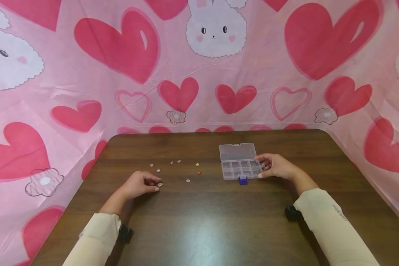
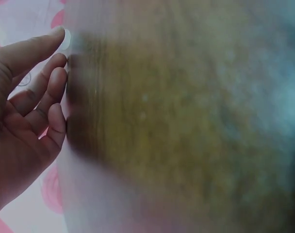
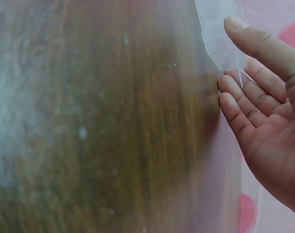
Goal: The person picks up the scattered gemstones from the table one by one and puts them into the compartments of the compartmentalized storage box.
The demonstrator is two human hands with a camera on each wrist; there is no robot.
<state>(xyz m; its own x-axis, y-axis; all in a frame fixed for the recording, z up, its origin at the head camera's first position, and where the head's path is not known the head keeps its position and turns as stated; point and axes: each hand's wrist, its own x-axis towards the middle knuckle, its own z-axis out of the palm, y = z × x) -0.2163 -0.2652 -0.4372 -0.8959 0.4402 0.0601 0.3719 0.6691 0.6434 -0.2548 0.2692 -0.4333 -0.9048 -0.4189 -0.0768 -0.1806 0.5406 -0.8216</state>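
Observation:
My left hand (image 1: 140, 184) is at the left of the table, with thumb and finger at a small whitish disc (image 1: 160, 184), perhaps a button. In the left wrist view the disc (image 2: 66, 39) shows at the thumb tip; the other fingers are bent beside the tabletop. My right hand (image 1: 276, 167) holds the right end of a clear plastic compartment box (image 1: 227, 176), thumb at the front corner and fingers farther back. The box lid (image 1: 237, 152) is raised at the back, and a blue latch (image 1: 243, 180) is on its front. In the right wrist view the thumb overlaps the box (image 3: 225, 39).
Several small pieces lie loose between hand and box, among them a yellow one (image 1: 197, 164), an orange one (image 1: 199, 173) and a pale one (image 1: 188, 180). The brown wooden table (image 1: 199, 221) ends at a pink heart-patterned curtain (image 1: 206, 74).

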